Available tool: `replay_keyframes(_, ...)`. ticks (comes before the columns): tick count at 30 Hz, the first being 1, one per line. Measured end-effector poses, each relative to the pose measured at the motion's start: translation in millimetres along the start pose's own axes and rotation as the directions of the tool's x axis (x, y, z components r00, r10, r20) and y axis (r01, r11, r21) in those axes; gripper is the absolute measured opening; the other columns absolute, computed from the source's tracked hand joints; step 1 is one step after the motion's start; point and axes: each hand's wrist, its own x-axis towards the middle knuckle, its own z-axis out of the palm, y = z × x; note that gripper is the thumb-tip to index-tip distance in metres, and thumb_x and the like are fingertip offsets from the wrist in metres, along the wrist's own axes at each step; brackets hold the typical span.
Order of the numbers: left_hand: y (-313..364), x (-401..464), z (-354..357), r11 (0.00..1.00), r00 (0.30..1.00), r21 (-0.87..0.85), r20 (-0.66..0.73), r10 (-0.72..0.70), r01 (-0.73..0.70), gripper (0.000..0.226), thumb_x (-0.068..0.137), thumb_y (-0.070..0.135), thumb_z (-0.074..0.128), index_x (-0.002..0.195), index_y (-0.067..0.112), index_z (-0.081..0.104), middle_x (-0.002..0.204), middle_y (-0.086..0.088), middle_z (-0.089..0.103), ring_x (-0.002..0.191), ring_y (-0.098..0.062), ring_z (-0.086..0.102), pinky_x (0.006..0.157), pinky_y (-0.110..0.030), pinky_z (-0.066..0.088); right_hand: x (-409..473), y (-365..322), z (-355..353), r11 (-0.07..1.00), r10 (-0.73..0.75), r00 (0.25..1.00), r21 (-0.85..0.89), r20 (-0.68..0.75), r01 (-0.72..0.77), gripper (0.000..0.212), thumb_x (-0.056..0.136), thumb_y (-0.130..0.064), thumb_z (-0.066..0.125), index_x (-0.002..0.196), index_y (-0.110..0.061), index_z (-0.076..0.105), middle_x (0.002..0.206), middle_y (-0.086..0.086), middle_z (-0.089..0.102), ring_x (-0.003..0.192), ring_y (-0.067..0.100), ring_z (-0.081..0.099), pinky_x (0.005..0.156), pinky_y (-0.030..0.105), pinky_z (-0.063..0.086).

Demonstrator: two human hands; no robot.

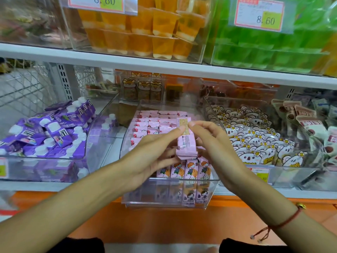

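Over a clear bin [212, 194], left hand [153, 154] and right hand [217, 143] pinch a pink packet [186, 144].

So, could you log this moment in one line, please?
left hand: holds pink packets | right hand: pinches them | above clear bin

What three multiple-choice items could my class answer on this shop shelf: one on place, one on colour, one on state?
1. Where are the purple cartons? A left of the middle bin B right of it C on the upper shelf
2. What colour is the wrist cord? A blue B red C white
3. How are the pink packets held? A lying loose B two-handed C under one elbow
Key: 1 A, they sit at far left; 2 B, red shows on the right wrist; 3 B, left hand and right hand pinch them.
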Motion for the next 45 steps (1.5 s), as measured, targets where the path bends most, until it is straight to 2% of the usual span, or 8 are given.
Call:
replay_keyframes(7,4,-2,-5,0.933,0.961,0.241,0.000,0.275,-0.267,0.029,0.090,0.028,0.063,0.119,0.033,0.063,0.109,0.014,0.072,0.102,0.000,0.066,0.077,-0.013,0.052,-1,0,-5,0.978,-0.184,0.975,-0.072,0.123,0.194,0.033,0.095,-0.027,0.054,0.127,-0.029,0.052,0.117,0.001,0.061,0.095,0.009,0.067,0.080,0.025,0.057)
replay_keyframes(13,5,-2,-8,0.835,0.877,0.289,0.040,0.478,-0.468,0.046,0.086,-0.005,0.060,0.127,0.016,0.055,0.124,0.004,0.064,0.117,-0.010,0.060,0.102,-0.028,0.046,-10,1,-1,0.864,-0.444,0.871,-0.159,0.210,0.478,0.036,0.093,-0.004,0.057,0.119,-0.027,0.051,0.118,-0.006,0.059,0.113,0.008,0.054,0.089,0.022,0.049)
replay_keyframes(22,-4,-5,0,0.665,0.770,0.466,0.058,0.636,-0.584,0.040,0.076,0.024,0.079,0.111,0.031,0.061,0.106,0.012,0.067,0.095,-0.002,0.063,0.080,-0.014,0.048,-12,-4,-2,0.872,-0.444,0.890,-0.179,0.101,0.455,0.036,0.078,-0.033,0.070,0.112,-0.027,0.059,0.101,-0.013,0.068,0.100,0.006,0.064,0.084,0.023,0.052)
replay_keyframes(25,0,-3,-4,0.653,0.795,0.518,0.093,0.599,-0.553,0.045,0.073,0.033,0.074,0.114,0.035,0.058,0.109,0.017,0.062,0.095,0.001,0.059,0.081,-0.015,0.047,-9,-8,-6,0.922,-0.379,0.921,-0.054,0.090,0.385,0.029,0.081,-0.025,0.069,0.109,-0.016,0.064,0.100,-0.005,0.072,0.097,0.011,0.067,0.081,0.023,0.054)
replay_keyframes(30,6,1,-6,0.869,0.946,0.375,0.154,0.285,-0.323,0.039,0.079,0.052,0.055,0.110,0.029,0.063,0.104,0.014,0.072,0.094,-0.005,0.069,0.080,-0.013,0.051,-4,-10,-18,0.959,-0.250,0.964,0.157,0.094,0.234,0.045,0.078,-0.022,0.066,0.121,-0.010,0.055,0.109,0.004,0.071,0.103,0.015,0.066,0.084,0.022,0.052)
replay_keyframes(36,-2,4,-4,0.694,0.835,0.522,0.069,0.546,-0.496,0.034,0.074,0.044,0.066,0.105,0.032,0.059,0.106,0.016,0.066,0.101,0.004,0.059,0.077,-0.011,0.048,-6,-11,-21,0.954,-0.261,0.964,-0.139,0.043,0.265,0.030,0.077,-0.049,0.061,0.105,-0.039,0.057,0.100,-0.013,0.069,0.095,0.000,0.064,0.082,0.022,0.050)
replay_keyframes(42,11,37,-12,0.584,0.847,0.679,0.107,0.521,-0.445,0.040,0.078,0.043,0.072,0.112,0.034,0.054,0.122,0.020,0.057,0.116,0.002,0.052,0.095,-0.018,0.044,8,-15,-36,0.972,-0.205,0.937,0.051,-0.282,0.228,0.027,0.091,-0.018,0.062,0.114,-0.005,0.060,0.089,0.001,0.071,0.074,0.006,0.068,0.074,0.018,0.056)
replay_keyframes(45,27,77,-14,0.375,0.890,0.879,0.112,0.442,-0.296,0.025,0.093,0.021,0.060,0.116,0.031,0.055,0.135,0.004,0.052,0.124,-0.013,0.048,0.096,-0.028,0.040,19,-13,-48,0.973,-0.141,0.906,0.114,-0.399,0.202,0.026,0.092,-0.015,0.061,0.115,-0.004,0.056,0.089,0.003,0.065,0.066,0.005,0.063,0.076,0.022,0.055)
